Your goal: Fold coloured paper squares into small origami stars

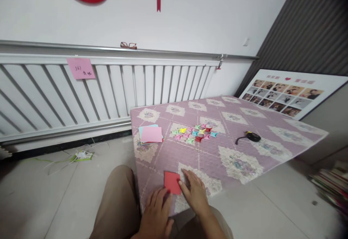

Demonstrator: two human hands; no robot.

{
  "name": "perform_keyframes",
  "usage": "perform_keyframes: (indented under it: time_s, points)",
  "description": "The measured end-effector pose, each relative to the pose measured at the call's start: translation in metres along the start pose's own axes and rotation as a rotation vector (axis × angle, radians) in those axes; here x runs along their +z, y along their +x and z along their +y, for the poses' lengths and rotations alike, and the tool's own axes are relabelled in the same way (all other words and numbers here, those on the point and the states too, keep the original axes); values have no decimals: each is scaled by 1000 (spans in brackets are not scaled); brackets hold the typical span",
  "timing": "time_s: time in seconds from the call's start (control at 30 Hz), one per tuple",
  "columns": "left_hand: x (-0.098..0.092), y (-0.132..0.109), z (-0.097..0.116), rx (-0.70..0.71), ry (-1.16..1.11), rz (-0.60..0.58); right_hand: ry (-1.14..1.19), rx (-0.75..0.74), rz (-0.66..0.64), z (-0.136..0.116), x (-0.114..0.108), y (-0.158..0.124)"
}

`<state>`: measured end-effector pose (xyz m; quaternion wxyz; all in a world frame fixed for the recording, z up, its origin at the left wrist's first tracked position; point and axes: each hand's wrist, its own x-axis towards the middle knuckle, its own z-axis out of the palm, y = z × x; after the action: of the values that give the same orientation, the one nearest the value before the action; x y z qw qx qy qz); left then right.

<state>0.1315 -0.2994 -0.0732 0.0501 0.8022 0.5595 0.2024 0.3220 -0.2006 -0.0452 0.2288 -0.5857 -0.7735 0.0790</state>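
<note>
A red square of paper (172, 182) lies flat near the front edge of the cloth-covered table (187, 155). My left hand (158, 210) rests at its lower edge, fingers stretched out over the paper's near border. On the right side of the sheet, my right hand (194, 188) lies with fingers extended and the thumb touching the paper's edge. Neither hand grips anything. Beyond them is a stack of colored paper (151, 134) with a pink sheet on top. Several small folded paper pieces (195, 133) in mixed colors are grouped to its right.
A black object with a strap (253, 136) sits on the table's right half. Behind stands a white radiator (152, 83) with a pink note (81, 68) and glasses (128, 45) above. A photo board (288, 92) leans at the right. A power strip (83, 155) lies on the floor.
</note>
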Motion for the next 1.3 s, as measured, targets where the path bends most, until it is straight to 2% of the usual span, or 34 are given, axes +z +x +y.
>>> perform_keyframes:
  time_s: [0.07, 0.23, 0.3, 0.5, 0.63, 0.73, 0.87, 0.97, 1.07, 1.2, 1.3]
  points:
    - [1, -3, -4, -40, -33, 21, -1, 35, 25, -2, 3, -6]
    - [2, -11, -15, -8, -133, 106, 32, 74, 46, -9, 8, -21]
    - [0, -12, -17, -37, -209, 151, 54, 69, 55, -11, 9, -25]
    - [-9, -6, -20, -168, -438, 294, 47, -1, 118, -28, 16, -38]
    - [-22, -7, -22, -240, -435, 415, 8, -88, 192, -45, 15, -46]
    - [-37, -10, -21, -169, -303, 453, -49, -152, 226, -56, 10, -49]
    - [-54, -5, -14, 33, -77, 527, -85, -208, 235, -66, 6, -51]
    - [-60, 4, -10, 83, -38, 526, -96, -233, 227, -70, 5, -52]
    - [-61, 8, -10, 91, -94, 478, -104, -268, 207, -68, 4, -53]
    - [-54, 1, -16, 154, -136, 420, -139, -346, 163, -55, 4, -59]
    - [-49, -6, -20, 183, -169, 388, -170, -370, 197, -47, 5, -65]
